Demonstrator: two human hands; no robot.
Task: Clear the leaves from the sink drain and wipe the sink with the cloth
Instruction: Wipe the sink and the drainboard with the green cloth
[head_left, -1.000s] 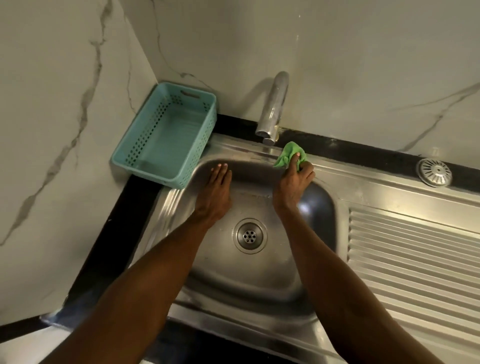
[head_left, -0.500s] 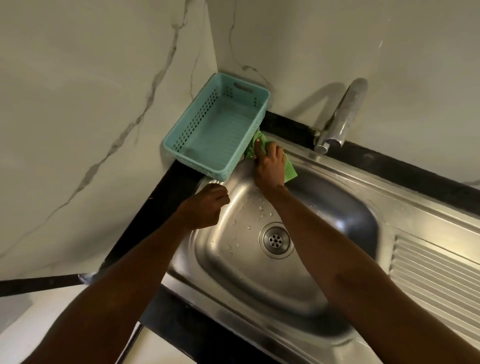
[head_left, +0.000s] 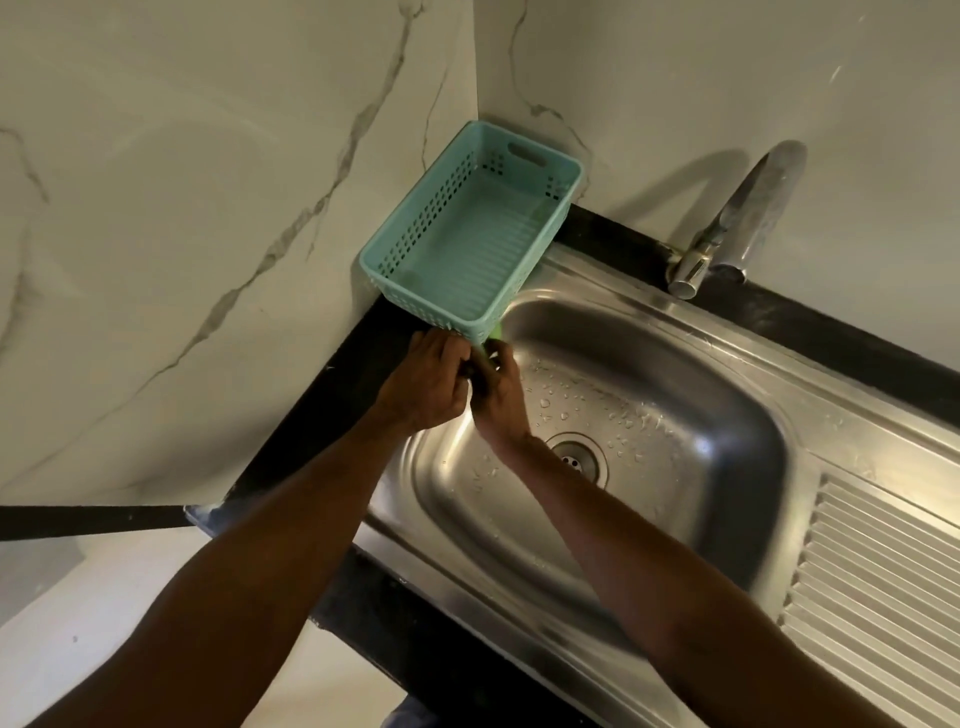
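Observation:
The steel sink (head_left: 702, 329) has water drops in its basin, and its drain (head_left: 577, 460) shows no leaves. Only a sliver of the green cloth (head_left: 491, 340) shows, at the sink's left rim under the near corner of the teal basket (head_left: 415, 228). My right hand (head_left: 500, 387) grips the cloth, its forearm crossing over the basin. My left hand (head_left: 430, 378) is pressed against the right, and its curled fingers close on the cloth beside the basket corner. Most of the cloth is hidden between the hands.
The teal basket stands empty in the wall corner on the black counter (head_left: 332, 415). A chrome faucet (head_left: 737, 228) rises behind the basin. The ribbed drainboard (head_left: 883, 582) lies to the right. Marble walls close off the left and back.
My right hand has slid the cloth from the far rim by the faucet, past the basket, to the left rim. My left hand has left the basin and closed in against it.

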